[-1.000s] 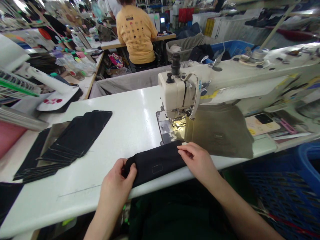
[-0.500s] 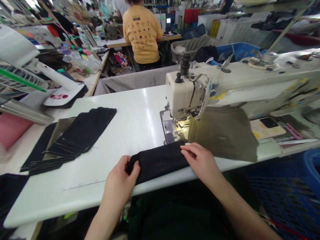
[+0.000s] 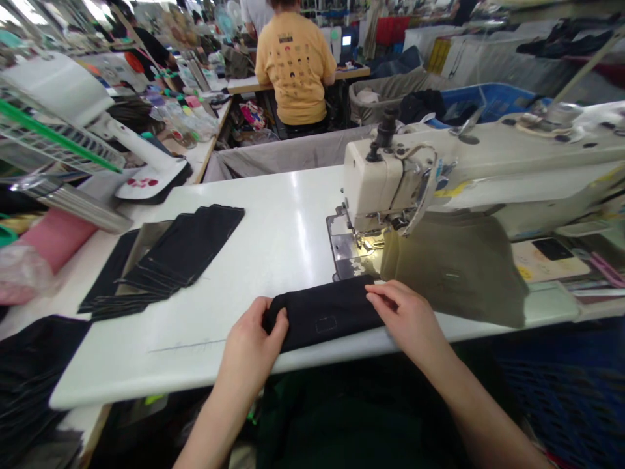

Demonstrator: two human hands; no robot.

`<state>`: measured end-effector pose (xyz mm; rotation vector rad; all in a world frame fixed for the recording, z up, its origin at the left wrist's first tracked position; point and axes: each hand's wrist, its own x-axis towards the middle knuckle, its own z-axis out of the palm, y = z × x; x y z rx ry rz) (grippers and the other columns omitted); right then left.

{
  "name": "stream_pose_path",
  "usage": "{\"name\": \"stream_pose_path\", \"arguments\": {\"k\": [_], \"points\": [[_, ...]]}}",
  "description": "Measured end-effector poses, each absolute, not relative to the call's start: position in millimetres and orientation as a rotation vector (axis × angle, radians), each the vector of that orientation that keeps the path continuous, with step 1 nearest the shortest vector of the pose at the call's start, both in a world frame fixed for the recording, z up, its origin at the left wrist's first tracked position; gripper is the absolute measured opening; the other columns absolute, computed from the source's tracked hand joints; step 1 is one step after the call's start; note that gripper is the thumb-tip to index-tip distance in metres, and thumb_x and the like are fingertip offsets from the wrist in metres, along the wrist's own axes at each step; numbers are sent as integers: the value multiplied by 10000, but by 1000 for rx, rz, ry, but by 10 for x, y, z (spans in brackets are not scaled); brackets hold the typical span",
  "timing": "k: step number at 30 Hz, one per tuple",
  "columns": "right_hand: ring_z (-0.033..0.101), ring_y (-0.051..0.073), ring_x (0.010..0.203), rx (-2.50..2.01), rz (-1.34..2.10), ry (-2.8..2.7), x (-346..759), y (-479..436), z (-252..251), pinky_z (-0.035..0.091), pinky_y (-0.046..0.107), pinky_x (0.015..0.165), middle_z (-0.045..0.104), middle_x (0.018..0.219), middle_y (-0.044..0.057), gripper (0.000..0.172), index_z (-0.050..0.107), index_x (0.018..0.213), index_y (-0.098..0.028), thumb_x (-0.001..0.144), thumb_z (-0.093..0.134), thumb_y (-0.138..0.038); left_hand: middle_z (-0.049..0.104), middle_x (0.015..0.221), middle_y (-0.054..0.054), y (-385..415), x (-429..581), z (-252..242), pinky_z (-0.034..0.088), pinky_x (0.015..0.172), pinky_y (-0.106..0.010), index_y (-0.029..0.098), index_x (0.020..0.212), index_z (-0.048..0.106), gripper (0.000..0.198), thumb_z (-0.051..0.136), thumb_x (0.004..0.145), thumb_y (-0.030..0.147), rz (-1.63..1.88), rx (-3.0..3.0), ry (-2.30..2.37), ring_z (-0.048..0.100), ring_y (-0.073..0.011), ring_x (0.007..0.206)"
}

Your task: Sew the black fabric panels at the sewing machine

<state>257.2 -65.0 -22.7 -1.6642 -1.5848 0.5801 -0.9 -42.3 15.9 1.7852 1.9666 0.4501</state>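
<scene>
Left hand (image 3: pixel 254 333) pinches black cloth (image 3: pixel 326 311) at its nine o'clock end, right hand (image 3: pixel 409 318) at three. Sewing-machine head (image 3: pixel 371 185) stands at one o'clock.

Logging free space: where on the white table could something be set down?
The widest bare patch of table lies between the fanned cloths and the sewing machine. Another lies between those cloths, the left hand and the front edge. It's crowded at the held dark cloth and beneath the machine's arm, where olive cloth lies.
</scene>
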Motion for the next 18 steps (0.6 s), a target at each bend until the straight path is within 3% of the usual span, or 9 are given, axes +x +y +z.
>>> {"name": "stream_pose_path", "arguments": {"k": [3,7,18], "points": [[676,194,742,-1660,563,-1601,2602,-666,-261,528,311,682,723,874,49,279,750,947,-230,947,535,-408,634,705,-7,-457,-17,117,440,618,-315,233,859,539,230,488,877,456,514,1751,1939,626,-215,651],[684,195,772,-1672,547,-1643,2648,-675,-303,522,304,682,736,931,48,292,753,952,-246,945,542,-447,646,835,-18,-484,-37,59,474,653,-312,217,1013,532,174,487,897,338,610,1705,1878,646,-190,682],[691,210,795,-1706,510,-1660,2648,-687,-280,511,314,652,737,925,53,339,762,949,-252,947,523,-493,634,855,-20,-498,-42,35,490,648,-300,209,1084,544,194,526,898,263,604,1751,1868,654,-183,716]]}}
